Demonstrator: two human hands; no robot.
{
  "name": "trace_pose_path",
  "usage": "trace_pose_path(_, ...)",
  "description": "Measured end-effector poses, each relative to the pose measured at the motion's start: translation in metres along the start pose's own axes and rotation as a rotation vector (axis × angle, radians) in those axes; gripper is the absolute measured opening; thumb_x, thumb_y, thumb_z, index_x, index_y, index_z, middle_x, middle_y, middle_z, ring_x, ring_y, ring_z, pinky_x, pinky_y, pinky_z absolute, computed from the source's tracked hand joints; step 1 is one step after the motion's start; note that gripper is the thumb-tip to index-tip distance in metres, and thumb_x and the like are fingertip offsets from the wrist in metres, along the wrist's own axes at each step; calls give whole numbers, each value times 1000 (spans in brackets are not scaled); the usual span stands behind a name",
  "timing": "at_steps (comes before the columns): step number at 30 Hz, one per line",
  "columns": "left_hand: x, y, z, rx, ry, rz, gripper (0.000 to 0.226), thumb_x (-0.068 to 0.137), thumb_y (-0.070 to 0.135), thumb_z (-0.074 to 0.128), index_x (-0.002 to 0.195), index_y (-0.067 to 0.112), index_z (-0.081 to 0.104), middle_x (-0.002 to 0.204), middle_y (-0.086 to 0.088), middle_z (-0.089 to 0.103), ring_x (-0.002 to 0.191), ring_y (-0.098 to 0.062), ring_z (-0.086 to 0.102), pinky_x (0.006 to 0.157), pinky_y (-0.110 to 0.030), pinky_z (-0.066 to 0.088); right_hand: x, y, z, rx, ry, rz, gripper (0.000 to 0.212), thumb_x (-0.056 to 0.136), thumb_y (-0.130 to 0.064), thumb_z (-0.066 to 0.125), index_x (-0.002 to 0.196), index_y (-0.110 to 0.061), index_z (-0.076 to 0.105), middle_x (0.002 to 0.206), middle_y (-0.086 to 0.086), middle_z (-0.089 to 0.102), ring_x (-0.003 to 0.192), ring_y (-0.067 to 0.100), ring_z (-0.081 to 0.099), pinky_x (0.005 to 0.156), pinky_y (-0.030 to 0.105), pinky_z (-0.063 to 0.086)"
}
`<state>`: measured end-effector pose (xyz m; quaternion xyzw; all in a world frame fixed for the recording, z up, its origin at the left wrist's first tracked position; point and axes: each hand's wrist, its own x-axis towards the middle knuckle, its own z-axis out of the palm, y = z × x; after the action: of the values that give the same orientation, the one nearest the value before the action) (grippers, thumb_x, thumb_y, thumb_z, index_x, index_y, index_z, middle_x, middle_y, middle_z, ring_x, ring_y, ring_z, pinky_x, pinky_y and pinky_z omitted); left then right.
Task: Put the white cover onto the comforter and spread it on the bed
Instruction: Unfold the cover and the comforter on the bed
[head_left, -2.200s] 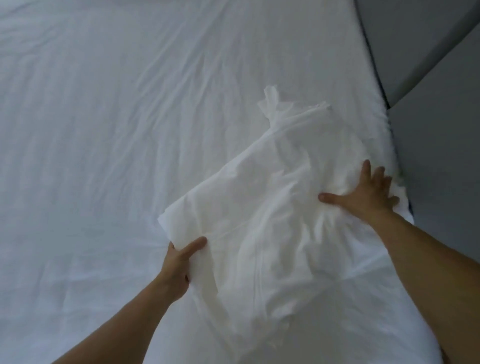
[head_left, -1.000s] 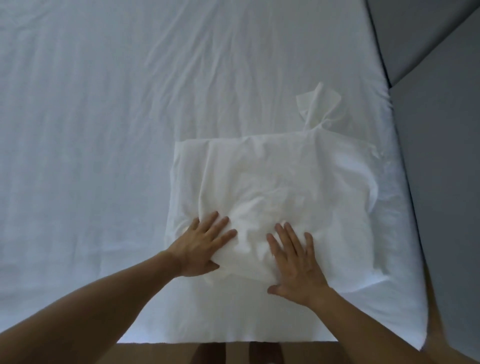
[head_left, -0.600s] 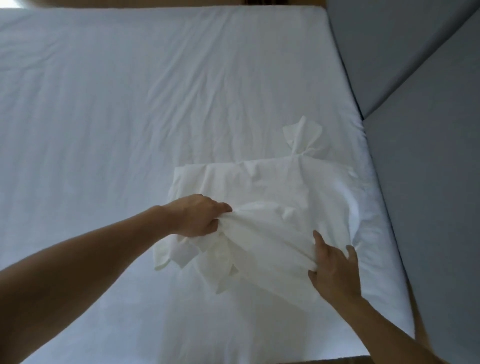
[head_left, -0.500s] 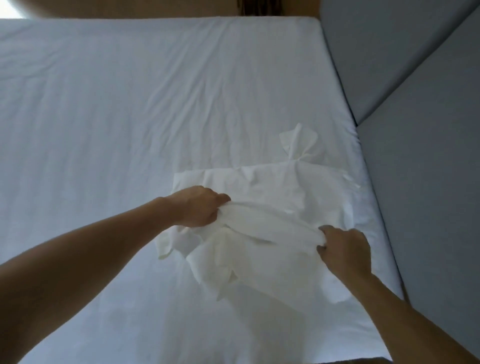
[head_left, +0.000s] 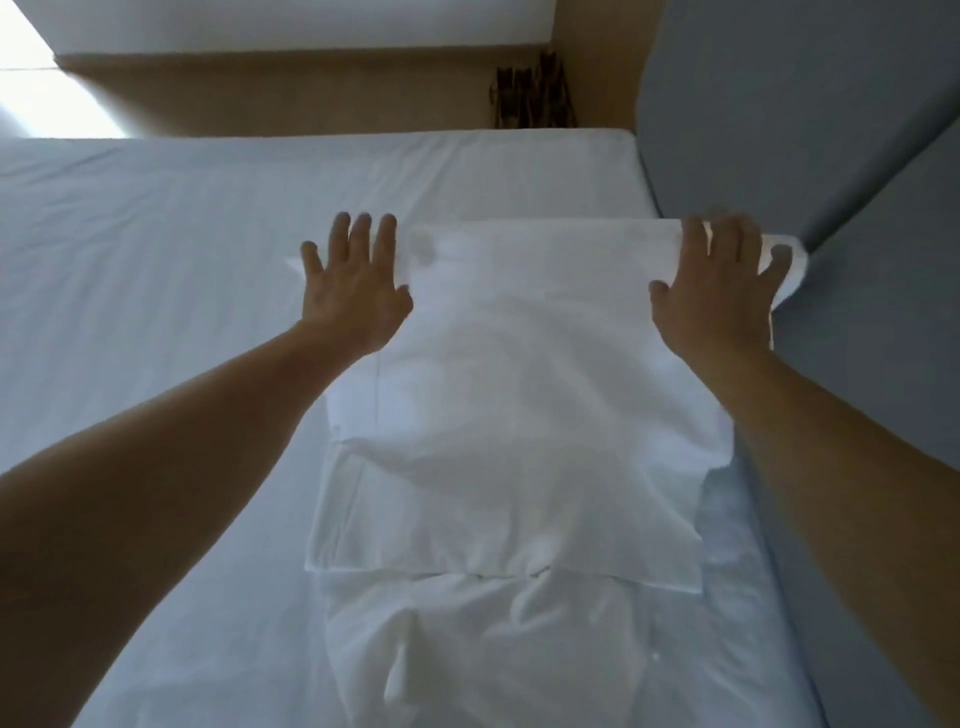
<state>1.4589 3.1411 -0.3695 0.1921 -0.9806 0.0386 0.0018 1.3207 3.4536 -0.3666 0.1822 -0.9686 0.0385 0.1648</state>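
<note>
Stretching between the hands, the cover (head_left: 519, 389) hangs from its top edge and bunches on the bed (head_left: 156, 260) below the wrists. The left hand (head_left: 353, 296) lies with straight, spread fingers against its top corner. The right hand (head_left: 714, 301) curls over the edge, beside a grey panel (head_left: 857, 364). The hands are well apart.

Far edge of white cover (head_left: 519, 364) blurred, fabric hiding some fingers of left hand (head_left: 353, 291) and right hand (head_left: 717, 296); bed (head_left: 156, 260) cut off left and bottom; dark object (head_left: 532, 93) beyond its far edge unidentifiable.
</note>
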Motion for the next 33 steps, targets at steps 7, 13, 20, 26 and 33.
trace_pose_path(7, -126, 0, 113, -14, -627, 87, 103, 83, 58, 65, 157, 26, 1, 165, -1, 9, 150, -26, 15, 111, -52, 33, -120, -12, 69, 248, -591, -256, 74, 84, -42, 72, 147, -17, 42, 151, 8, 42, 139, 30, 39, 111, 46, 31)
trace_pose_path(13, -215, -6, 185, 30, -683, 108, 115, 79, 27, 73, 151, 36, -17, 165, -6, -8, 151, -39, 8, 105, -64, 31, -235, 5, 117, 72, -997, -345, 115, 77, -61, 67, 156, -30, -10, 164, -7, -18, 151, 21, -13, 121, 52, 9)
trace_pose_path(20, -189, -9, 185, 121, -582, 64, 77, 81, 28, 72, 149, 23, 38, 145, -17, 47, 115, -49, 55, 71, -49, 56, -251, 22, 140, 28, -834, -245, 96, 32, -22, 97, 122, -9, 64, 109, 14, 71, 91, 33, 72, 59, 42, 59)
trace_pose_path(26, -131, -3, 126, 94, -523, 108, 25, 100, 35, 41, 114, 17, 51, 105, -3, 69, 96, -30, 66, 70, -33, 44, -200, 31, 116, -11, -856, -350, 32, 100, -32, 49, 130, -28, 59, 110, -2, 69, 96, 19, 67, 77, 31, 50)
trace_pose_path(33, -52, 0, 77, -207, -600, -260, 39, 101, 33, 34, 82, 10, 59, 73, -4, 71, 63, -18, 67, 61, -27, 44, -99, 29, 89, 61, -821, -69, 37, 104, -45, 39, 112, -20, 65, 114, 4, 69, 100, 25, 66, 75, 30, 47)
